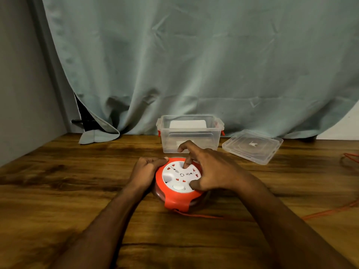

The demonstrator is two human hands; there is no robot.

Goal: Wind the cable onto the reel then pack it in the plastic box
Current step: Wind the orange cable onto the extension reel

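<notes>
An orange cable reel [174, 199] with a white socket face lies flat on the wooden table [68, 191]. My left hand [146, 170] grips its left rim. My right hand [209, 169] rests on the white face, one finger pressed into a recess and the thumb at the right edge. An orange cable [320, 215] leaves the reel's front and trails right across the table. The clear plastic box [190, 133] stands open just behind the reel.
The box's clear lid [252, 145] lies to the right of the box. A loose bunch of orange cable [350, 159] shows at the right table edge. A grey-green curtain [194, 65] hangs behind; a wall stands at the left.
</notes>
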